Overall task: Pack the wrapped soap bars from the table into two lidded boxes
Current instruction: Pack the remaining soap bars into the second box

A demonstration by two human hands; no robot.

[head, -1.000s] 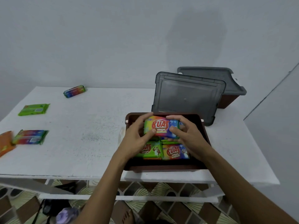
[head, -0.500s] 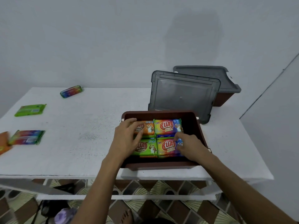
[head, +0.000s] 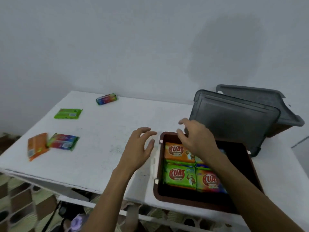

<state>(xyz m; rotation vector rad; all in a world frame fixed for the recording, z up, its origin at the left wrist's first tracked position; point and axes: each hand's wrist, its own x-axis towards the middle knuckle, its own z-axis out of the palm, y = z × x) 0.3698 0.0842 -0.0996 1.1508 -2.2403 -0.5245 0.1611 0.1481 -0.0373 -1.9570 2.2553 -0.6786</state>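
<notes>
Soap bars point(head: 181, 175) flat in box point(head: 192, 201), labels up — long axes left-right

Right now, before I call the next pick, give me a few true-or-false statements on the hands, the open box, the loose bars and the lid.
1. The left hand and the right hand hold nothing. True.
2. Four wrapped bars lie on the table outside the open brown box: green bar, orange bar, far multicoloured bar, near multicoloured bar. True.
3. The brown box is empty. False: packed bars lie inside.
4. The lid covers the brown box. False: the grey lid stands tilted behind it.
</notes>
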